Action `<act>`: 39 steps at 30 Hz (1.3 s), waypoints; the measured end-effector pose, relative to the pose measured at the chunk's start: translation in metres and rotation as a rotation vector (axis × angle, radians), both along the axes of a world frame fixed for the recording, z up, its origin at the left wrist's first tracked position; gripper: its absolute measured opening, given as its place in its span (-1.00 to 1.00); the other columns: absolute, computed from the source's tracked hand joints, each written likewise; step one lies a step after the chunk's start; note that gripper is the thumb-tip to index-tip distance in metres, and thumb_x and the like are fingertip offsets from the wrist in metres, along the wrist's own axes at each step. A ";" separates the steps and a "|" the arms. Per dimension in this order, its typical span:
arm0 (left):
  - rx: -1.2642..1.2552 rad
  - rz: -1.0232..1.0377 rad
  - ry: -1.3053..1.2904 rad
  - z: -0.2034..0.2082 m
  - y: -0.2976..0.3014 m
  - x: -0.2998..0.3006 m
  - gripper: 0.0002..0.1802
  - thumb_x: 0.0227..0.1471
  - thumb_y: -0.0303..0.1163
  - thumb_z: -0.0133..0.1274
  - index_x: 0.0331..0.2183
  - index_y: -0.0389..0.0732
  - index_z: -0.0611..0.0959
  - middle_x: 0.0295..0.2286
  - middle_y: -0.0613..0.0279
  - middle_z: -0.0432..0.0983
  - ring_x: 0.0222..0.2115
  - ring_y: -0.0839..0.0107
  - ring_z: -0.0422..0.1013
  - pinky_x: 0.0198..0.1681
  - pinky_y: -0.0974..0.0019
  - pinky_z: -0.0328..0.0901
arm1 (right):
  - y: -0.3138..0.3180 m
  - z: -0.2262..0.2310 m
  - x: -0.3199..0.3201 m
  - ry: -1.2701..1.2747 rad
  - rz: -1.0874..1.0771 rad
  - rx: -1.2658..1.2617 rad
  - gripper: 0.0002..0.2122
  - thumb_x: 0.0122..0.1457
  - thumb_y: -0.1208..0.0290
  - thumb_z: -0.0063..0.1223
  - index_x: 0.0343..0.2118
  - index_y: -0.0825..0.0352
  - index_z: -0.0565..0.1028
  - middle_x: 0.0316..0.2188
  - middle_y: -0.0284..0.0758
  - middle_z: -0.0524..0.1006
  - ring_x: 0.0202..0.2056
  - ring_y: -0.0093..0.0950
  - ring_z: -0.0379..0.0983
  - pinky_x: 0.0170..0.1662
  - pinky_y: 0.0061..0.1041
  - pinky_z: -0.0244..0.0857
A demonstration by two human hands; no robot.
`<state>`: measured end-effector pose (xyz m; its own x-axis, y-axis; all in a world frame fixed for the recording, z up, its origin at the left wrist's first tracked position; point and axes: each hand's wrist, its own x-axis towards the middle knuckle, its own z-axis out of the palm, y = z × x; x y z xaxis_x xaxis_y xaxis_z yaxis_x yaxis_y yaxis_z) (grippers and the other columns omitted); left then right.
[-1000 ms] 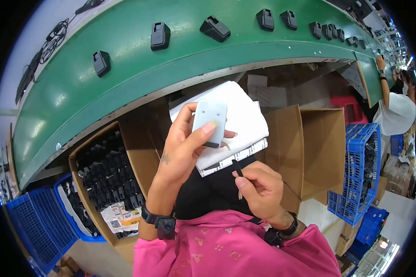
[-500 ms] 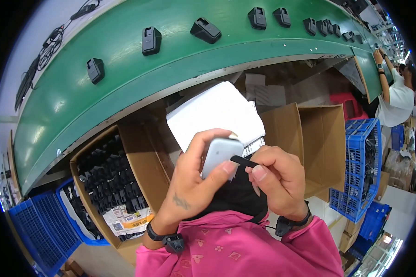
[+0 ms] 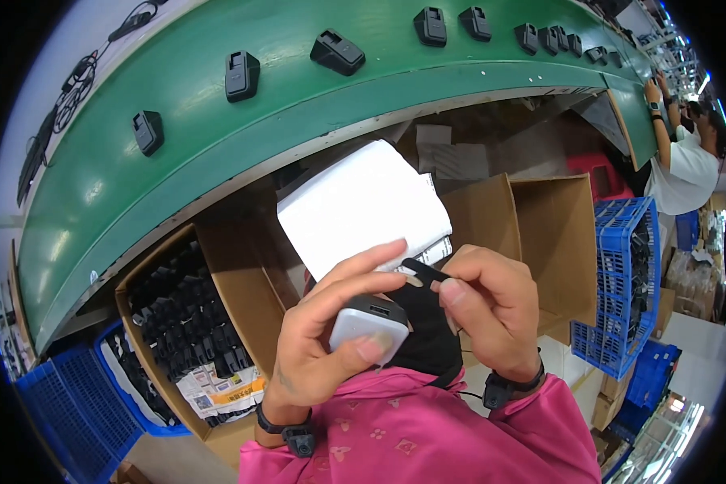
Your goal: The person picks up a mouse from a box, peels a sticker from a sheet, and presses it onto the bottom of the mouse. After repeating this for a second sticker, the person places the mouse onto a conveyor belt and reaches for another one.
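Observation:
My left hand point(image 3: 308, 348) is closed on a small rounded device point(image 3: 356, 329), with the thumb pressed on its silver-grey face. A dark end with a slot-like port shows at the device's top. The index and middle fingers of that hand reach out toward a thin black strip point(image 3: 424, 271). My right hand point(image 3: 498, 324) pinches this strip between thumb and fingers, above my lap. Whether the left fingertips touch the strip, I cannot tell. Behind both hands lies a white sheet point(image 3: 359, 211).
Several black cradle-like units point(image 3: 242, 77) stand along a green bench point(image 3: 169, 189). To the left, a cardboard box point(image 3: 246, 282) holds many black parts; another carton point(image 3: 552, 250) stands at right. Blue crates point(image 3: 613, 323) flank both sides. A person in white point(image 3: 686, 173) works at far right.
The silver-grey device has come lower and tilted, bringing its port end into sight. My left index and middle fingers have stretched toward the strip. The right hand keeps its pinch.

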<state>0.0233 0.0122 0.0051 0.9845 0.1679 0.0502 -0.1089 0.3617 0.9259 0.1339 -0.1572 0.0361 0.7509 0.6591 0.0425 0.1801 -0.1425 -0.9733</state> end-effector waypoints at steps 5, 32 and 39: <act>0.038 0.057 0.048 -0.005 -0.005 0.003 -0.36 -0.08 -0.16 0.17 -0.05 -0.45 0.49 -0.03 -0.18 0.33 -0.38 0.26 0.48 -0.36 0.35 0.36 | 0.001 -0.002 -0.001 -0.010 -0.019 -0.048 -0.95 0.09 0.66 -0.01 -0.40 0.51 0.48 -0.56 -0.39 0.43 -0.59 -0.73 0.29 -0.54 -0.75 0.11; 0.085 0.086 0.248 0.005 -0.023 -0.004 -0.54 0.14 -0.36 -0.05 0.02 -0.31 0.24 -0.25 0.02 0.47 -0.27 0.40 0.43 -0.17 0.37 0.32 | 0.006 0.012 -0.019 0.540 -0.065 0.198 -0.82 0.26 0.40 -0.07 -0.32 0.41 0.25 -0.70 -0.35 0.34 -0.72 -0.63 0.26 -0.66 -0.68 0.16; 0.117 -0.047 0.251 0.014 -0.023 -0.001 -0.55 0.17 -0.31 -0.09 0.02 -0.33 0.24 -0.27 0.01 0.47 -0.29 0.33 0.44 -0.20 0.32 0.31 | 0.007 0.020 -0.020 0.589 -0.015 0.144 -0.89 0.24 0.51 -0.06 -0.32 0.42 0.29 -0.64 -0.34 0.43 -0.65 -0.67 0.33 -0.59 -0.71 0.22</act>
